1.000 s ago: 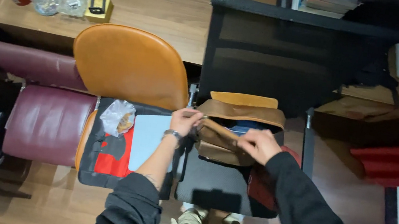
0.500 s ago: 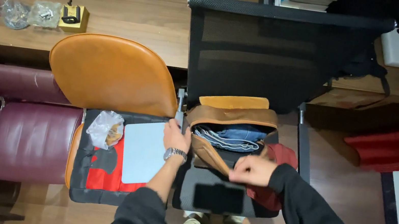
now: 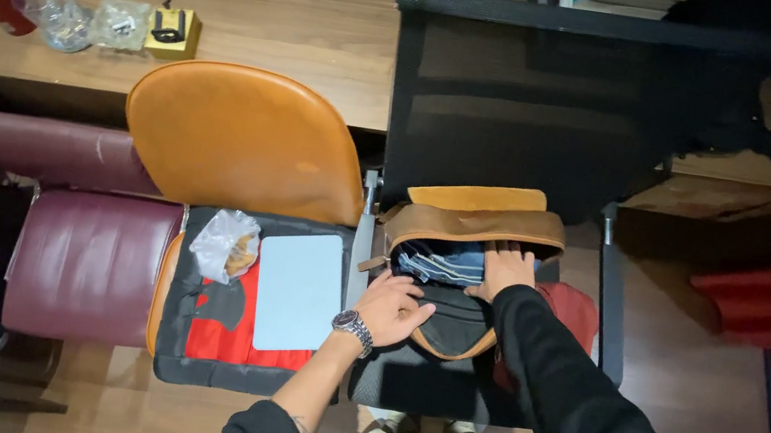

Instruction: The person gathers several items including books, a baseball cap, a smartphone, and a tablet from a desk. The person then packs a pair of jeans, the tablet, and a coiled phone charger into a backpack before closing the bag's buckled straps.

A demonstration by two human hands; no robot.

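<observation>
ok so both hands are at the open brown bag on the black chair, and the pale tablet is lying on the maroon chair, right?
Not quite. Both hands, left hand and right hand, are at the open brown bag on the black chair. But the head view shows the pale tablet lying on the orange chair, not the maroon chair.

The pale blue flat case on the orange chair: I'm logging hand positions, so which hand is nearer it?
Left. The left hand lies just right of the flat case; the right hand is farther right, inside the bag.
</observation>
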